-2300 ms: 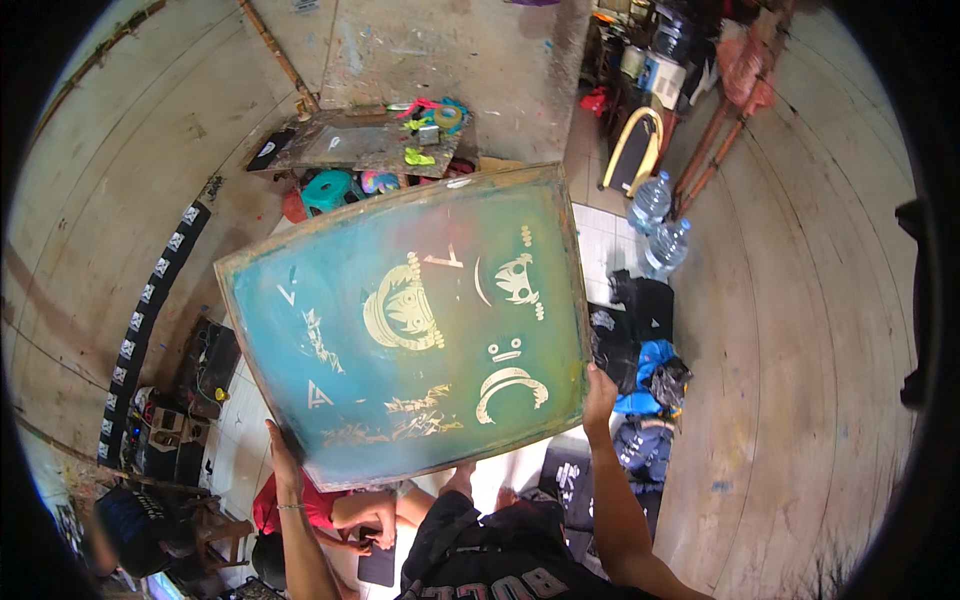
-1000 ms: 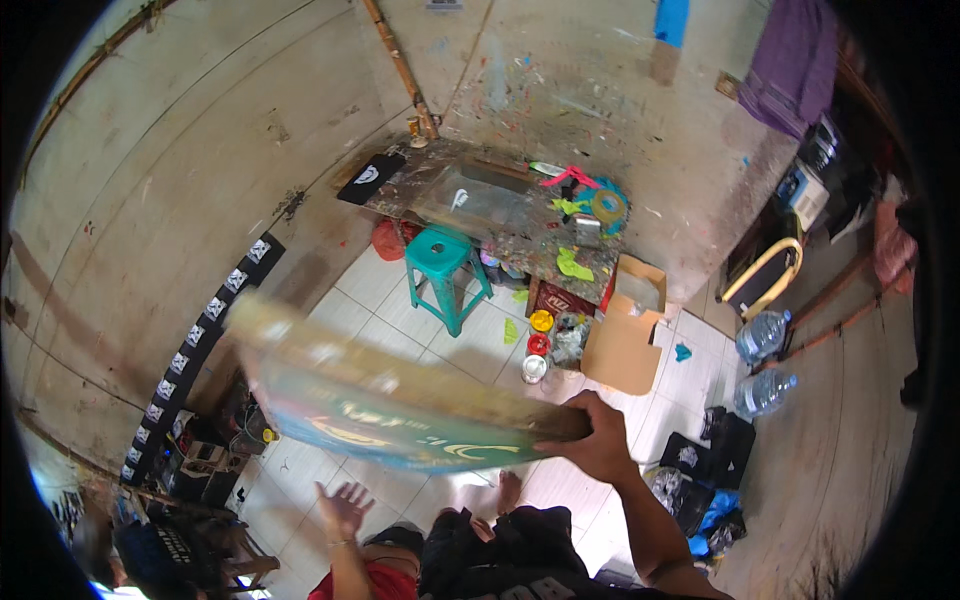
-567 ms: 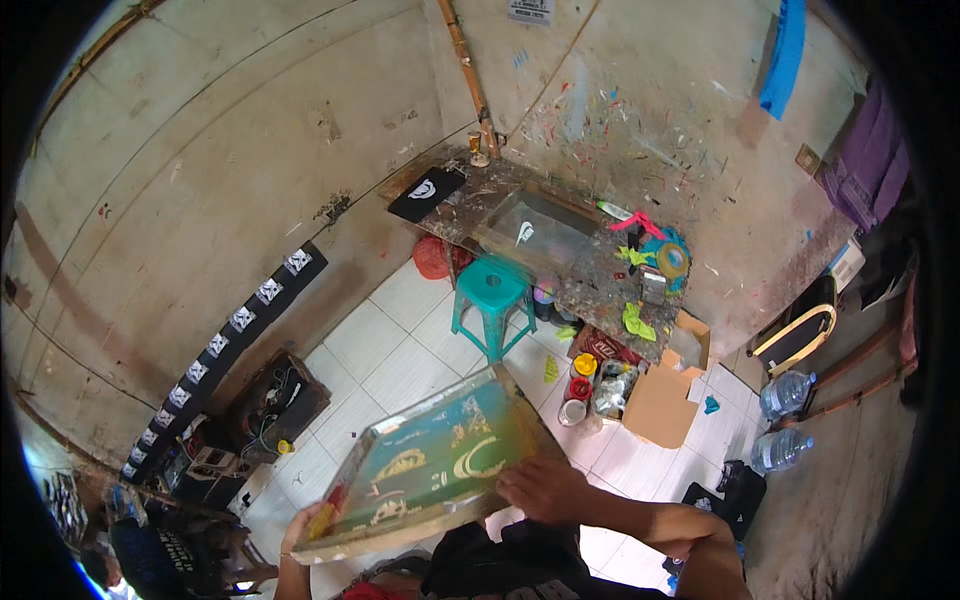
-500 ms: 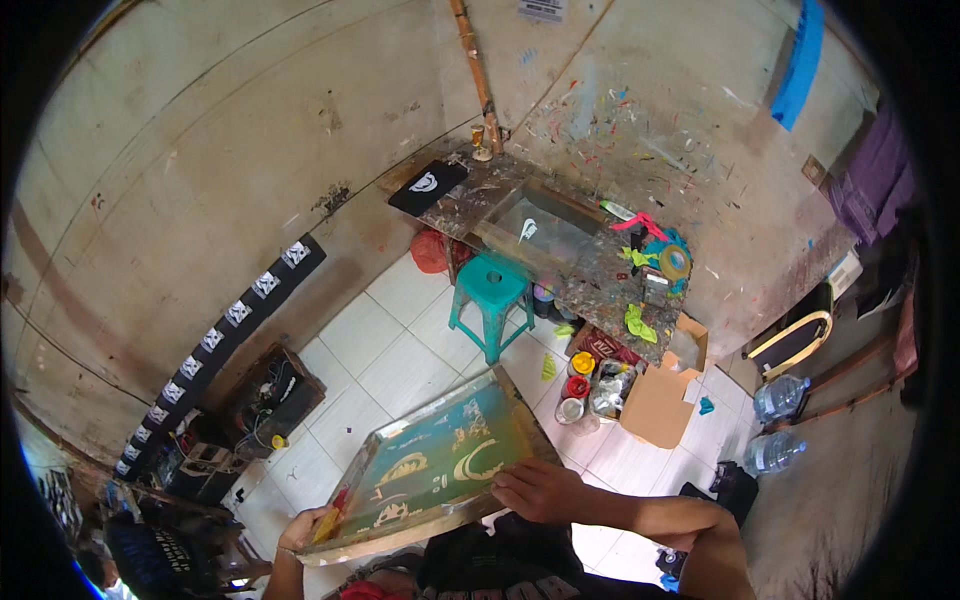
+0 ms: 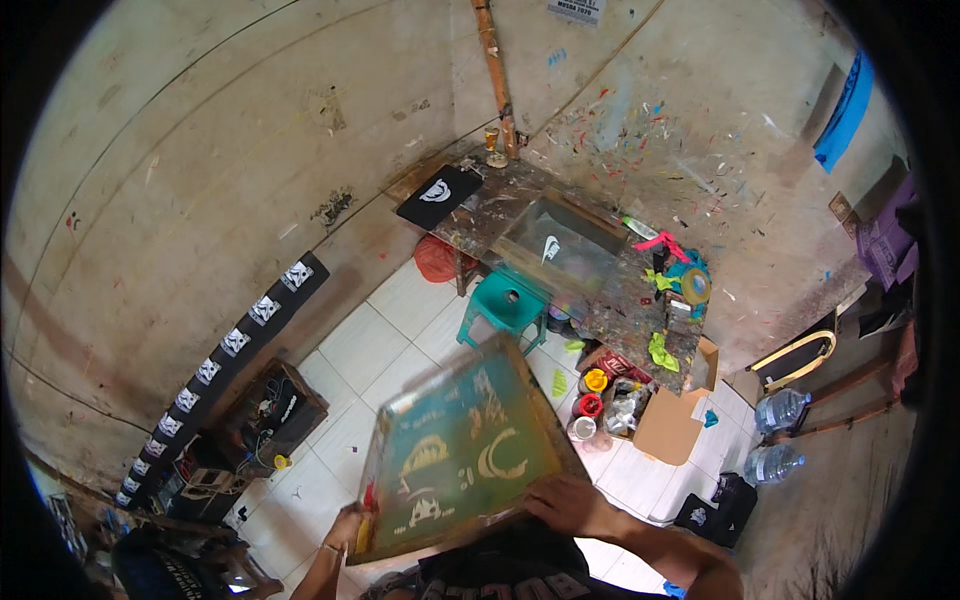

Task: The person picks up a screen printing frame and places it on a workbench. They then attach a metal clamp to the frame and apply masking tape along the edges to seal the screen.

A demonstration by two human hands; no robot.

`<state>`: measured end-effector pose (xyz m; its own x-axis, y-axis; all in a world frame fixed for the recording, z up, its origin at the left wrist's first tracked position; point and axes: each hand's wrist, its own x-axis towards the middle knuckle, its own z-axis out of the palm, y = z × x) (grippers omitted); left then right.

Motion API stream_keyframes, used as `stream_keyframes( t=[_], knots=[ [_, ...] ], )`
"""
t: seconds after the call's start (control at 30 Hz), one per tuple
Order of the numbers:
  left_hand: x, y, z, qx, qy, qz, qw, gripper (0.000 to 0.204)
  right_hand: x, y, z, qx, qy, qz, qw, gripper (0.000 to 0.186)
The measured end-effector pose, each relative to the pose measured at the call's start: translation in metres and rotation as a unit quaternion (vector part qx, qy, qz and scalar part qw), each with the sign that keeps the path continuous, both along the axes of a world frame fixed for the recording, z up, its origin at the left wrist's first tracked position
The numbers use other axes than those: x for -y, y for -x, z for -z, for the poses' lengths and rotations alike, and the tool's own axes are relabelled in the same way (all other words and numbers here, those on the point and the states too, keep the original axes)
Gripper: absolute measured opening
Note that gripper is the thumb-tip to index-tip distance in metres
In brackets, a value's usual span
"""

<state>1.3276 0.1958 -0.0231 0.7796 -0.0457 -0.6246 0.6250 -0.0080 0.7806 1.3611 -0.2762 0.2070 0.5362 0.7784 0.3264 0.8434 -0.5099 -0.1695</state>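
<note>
A wooden-framed printing screen [image 5: 455, 455] is tilted in front of my body, its green-blue mesh marked with pale designs. My left hand [image 5: 345, 528] grips its near left corner, beside a red and yellow strip [image 5: 367, 510] whose kind I cannot make out. On the near right side of the frame, my right hand [image 5: 568, 503] is closed over the edge, its fingertips bent onto the wood. Ahead of the screen is a teal stool [image 5: 508, 300]. A second screen [image 5: 580, 228] rests on the paint-stained table [image 5: 490, 222] beyond.
Black printed fabric [image 5: 436, 200] lies on the table's left end. Paint tubs [image 5: 588, 404] and a cardboard box [image 5: 668, 427] stand on the floor at right, with water bottles [image 5: 775, 463] farther right. A long black strip with white prints [image 5: 235, 345] leans along the left wall.
The screen has swung slightly rightward in view, with both hands still on it. My view has shifted, so the table and stool appear lower and farther right.
</note>
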Motion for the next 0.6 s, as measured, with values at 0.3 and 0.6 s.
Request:
stream_keyframes(
  t=[0.3,0.6],
  knots=[
    [0.056,-0.204,-0.083,0.189,-0.038,-0.077,0.978,0.029,0.030,-0.098,0.013,-0.088,-0.096,0.206,0.970,0.034],
    [0.148,-0.346,-0.099,0.199,-0.078,0.033,0.976,0.051,0.142,-0.234,0.082,-0.157,-0.339,0.548,0.749,0.034]
  ],
)
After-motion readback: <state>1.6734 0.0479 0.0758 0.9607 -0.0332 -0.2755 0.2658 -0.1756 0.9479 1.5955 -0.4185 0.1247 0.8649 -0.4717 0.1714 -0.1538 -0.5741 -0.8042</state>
